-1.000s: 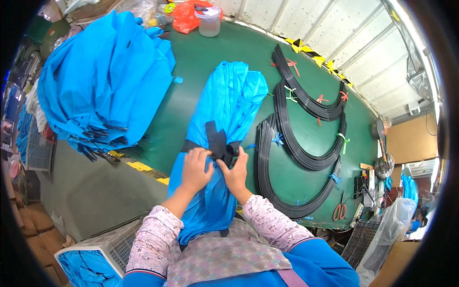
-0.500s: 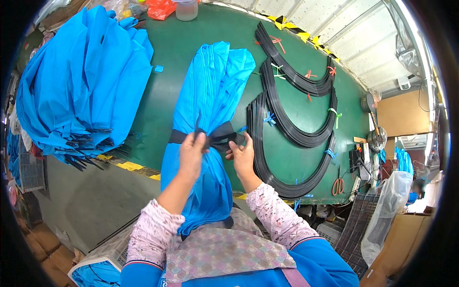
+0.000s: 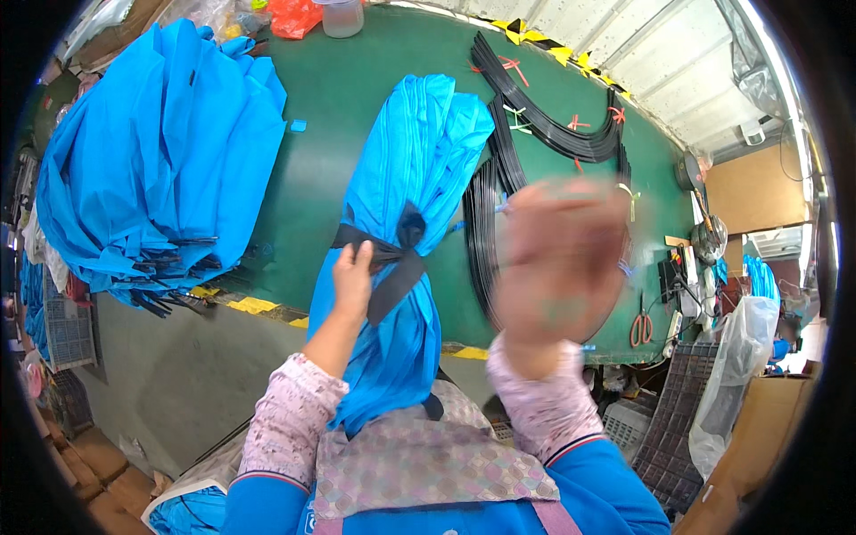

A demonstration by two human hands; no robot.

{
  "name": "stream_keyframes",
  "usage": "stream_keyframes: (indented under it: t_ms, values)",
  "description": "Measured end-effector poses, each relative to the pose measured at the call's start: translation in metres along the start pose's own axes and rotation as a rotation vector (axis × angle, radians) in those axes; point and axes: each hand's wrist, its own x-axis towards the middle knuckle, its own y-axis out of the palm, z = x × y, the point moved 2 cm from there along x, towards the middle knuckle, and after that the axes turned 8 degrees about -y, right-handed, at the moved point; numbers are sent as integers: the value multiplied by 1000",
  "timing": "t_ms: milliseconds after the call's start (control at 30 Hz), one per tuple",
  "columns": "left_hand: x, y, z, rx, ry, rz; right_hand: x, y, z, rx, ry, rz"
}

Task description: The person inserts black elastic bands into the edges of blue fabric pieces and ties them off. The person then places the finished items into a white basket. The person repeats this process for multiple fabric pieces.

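A long bundle of folded blue fabric [image 3: 406,160] lies across the table edge toward my lap, cinched at its middle by a black cloth strip [image 3: 399,287]. The strip is knotted, with a small loop standing up and a loose tail hanging over the fabric. At the left side of that knot, my left hand [image 3: 353,283] pinches the strip. My right hand [image 3: 560,263] is raised to the right of the bundle, apart from it and smeared by motion, so its fingers cannot be read. It covers part of the curved bundles of thin black strips [image 3: 483,236].
A large heap of blue fabric [image 3: 160,152] with black ends rests on the green table [image 3: 308,187] at left. Orange-handled scissors [image 3: 641,328] lie at the right edge. At the back are a plastic container [image 3: 341,18] and a red bag [image 3: 296,16]. Crates and cartons stand lower right.
My right hand has let go of the black strip and swung up and right. The left hand still pinches it. The knot now shows a loop and a hanging tail.
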Motion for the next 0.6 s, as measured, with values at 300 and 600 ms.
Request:
stream_keyframes:
  t_ms: [300,600]
  values:
    - [-12,36,-23,803,630,-9,-136,-54,-116,-1080,238,396]
    - [39,2,16,627,354,-31,-10,-31,6,-251,413,476]
